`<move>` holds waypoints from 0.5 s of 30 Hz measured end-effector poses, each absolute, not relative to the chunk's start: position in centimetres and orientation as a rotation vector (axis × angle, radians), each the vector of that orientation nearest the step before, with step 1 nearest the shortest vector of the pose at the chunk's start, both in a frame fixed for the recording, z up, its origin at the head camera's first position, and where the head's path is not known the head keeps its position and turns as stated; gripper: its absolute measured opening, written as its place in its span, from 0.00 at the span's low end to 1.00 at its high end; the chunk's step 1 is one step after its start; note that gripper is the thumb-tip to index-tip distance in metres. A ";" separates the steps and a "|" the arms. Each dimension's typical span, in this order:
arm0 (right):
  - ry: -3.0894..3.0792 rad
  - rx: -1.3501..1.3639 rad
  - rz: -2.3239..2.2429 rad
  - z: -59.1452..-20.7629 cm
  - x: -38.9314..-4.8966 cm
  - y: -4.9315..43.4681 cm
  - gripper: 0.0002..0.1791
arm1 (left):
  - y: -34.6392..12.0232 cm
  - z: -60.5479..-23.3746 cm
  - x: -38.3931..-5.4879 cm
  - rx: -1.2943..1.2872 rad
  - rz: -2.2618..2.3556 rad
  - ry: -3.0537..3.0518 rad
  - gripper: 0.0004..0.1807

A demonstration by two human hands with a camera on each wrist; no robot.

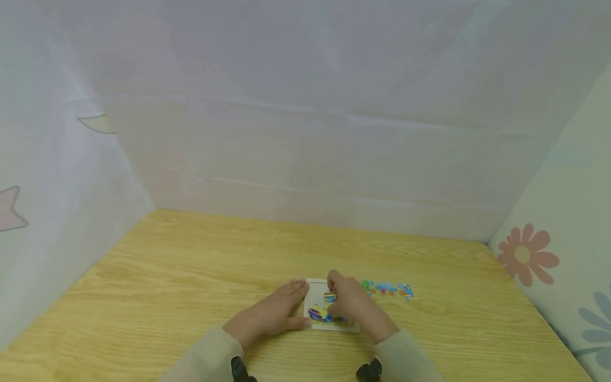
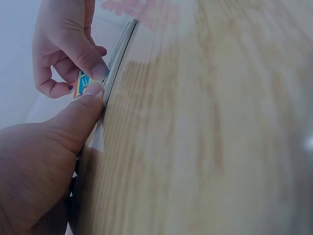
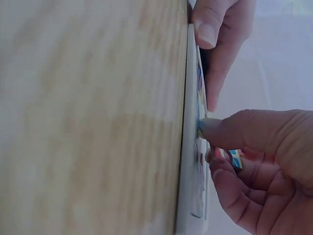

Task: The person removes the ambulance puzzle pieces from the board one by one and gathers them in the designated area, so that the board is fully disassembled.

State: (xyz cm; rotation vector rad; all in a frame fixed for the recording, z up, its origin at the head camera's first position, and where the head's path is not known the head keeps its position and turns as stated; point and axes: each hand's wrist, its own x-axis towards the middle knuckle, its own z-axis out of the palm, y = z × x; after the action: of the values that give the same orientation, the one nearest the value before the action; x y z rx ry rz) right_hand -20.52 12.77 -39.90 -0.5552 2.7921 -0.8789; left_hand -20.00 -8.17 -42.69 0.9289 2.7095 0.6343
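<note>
Right grip (image 1: 352, 300) grasping striped piece (image 1: 330, 298), left grip (image 1: 278, 309) straight-fingered, touching white puzzle frame (image 1: 334, 328)

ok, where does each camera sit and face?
Head: worn on head, facing forward-down at table and board; left hand, right hand, sleeves show.
Left wrist: worn there, facing board's edge; left hand near, right hand beyond.
Right wrist: worn there, facing board's edge; right hand near, left hand beyond.
Wrist views share: both hands, board, table.
</note>
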 end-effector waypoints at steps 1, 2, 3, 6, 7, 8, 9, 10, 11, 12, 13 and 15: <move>2.782 -0.560 -0.906 -40.0 -20.5 12.9 0.20 | -8.2 -42.7 -20.0 0.931 0.632 2.711 0.46; 2.774 -0.567 -0.933 -40.2 -20.5 13.0 0.20 | -8.1 -42.6 -20.0 0.931 0.628 2.712 0.46; 2.770 -0.575 -0.949 -40.3 -20.5 13.2 0.20 | -8.1 -42.6 -20.0 0.932 0.625 2.714 0.46; 2.765 -0.599 -1.012 -40.7 -20.4 13.4 0.20 | -8.1 -42.5 -20.0 0.937 0.617 2.716 0.46; 2.770 -0.602 -1.025 -40.8 -20.4 13.5 0.20 | -8.0 -42.5 -20.0 0.937 0.617 2.715 0.46; 2.774 -0.601 -1.037 -40.9 -20.3 13.6 0.20 | -8.0 -42.4 -20.0 0.936 0.615 2.714 0.46; 2.778 -0.598 -1.046 -41.1 -20.3 13.6 0.20 | -8.0 -42.4 -19.9 0.936 0.613 2.714 0.46; 2.775 -0.595 -1.068 -41.1 -20.2 13.6 0.20 | -8.0 -42.4 -19.9 0.934 0.612 2.712 0.46; 2.769 -0.588 -1.087 -41.3 -20.2 13.6 0.20 | -8.1 -42.4 -19.9 0.932 0.610 2.712 0.46; 2.760 -0.573 -1.114 -41.3 -20.1 13.7 0.20 | -8.1 -42.4 -19.9 0.931 0.609 2.712 0.46; 2.740 -0.548 -1.154 -41.4 -20.1 13.7 0.20 | -8.1 -42.4 -19.9 0.928 0.609 2.712 0.46; 2.698 -0.498 -1.236 -41.6 -20.0 13.7 0.20 | -8.1 -42.5 -19.9 0.925 0.611 2.714 0.45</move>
State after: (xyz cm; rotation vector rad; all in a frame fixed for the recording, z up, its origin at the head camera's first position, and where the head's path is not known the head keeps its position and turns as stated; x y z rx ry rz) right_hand -20.00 13.75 -41.57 -0.4978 2.6981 -1.2359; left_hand -19.86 -8.11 -42.47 0.9246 2.7136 0.6113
